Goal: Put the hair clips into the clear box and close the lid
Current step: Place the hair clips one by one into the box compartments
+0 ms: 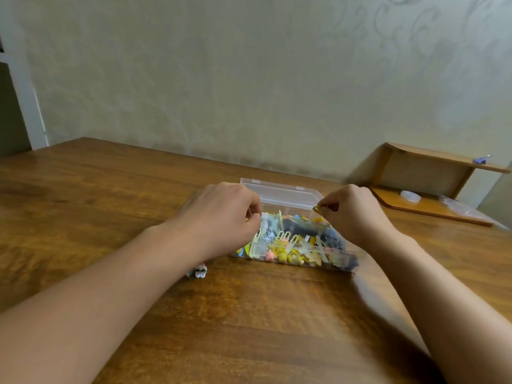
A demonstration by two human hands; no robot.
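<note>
A clear plastic box (343,259) stands open on the wooden table, full of several yellow, pink and dark hair clips (288,246). Its lid (279,194) leans back behind it. My left hand (221,214) hovers over the box's left end with curled fingers; what it holds is hidden. My right hand (352,214) is over the right end and pinches a small yellow clip (316,208) between thumb and finger. One small white clip (200,271) lies on the table beside my left wrist, outside the box.
A low wooden shelf (432,187) stands at the back right against the wall, with a small clear item (410,195) on its base and a purple thing (479,160) on top. The table (249,328) runs to the wall behind.
</note>
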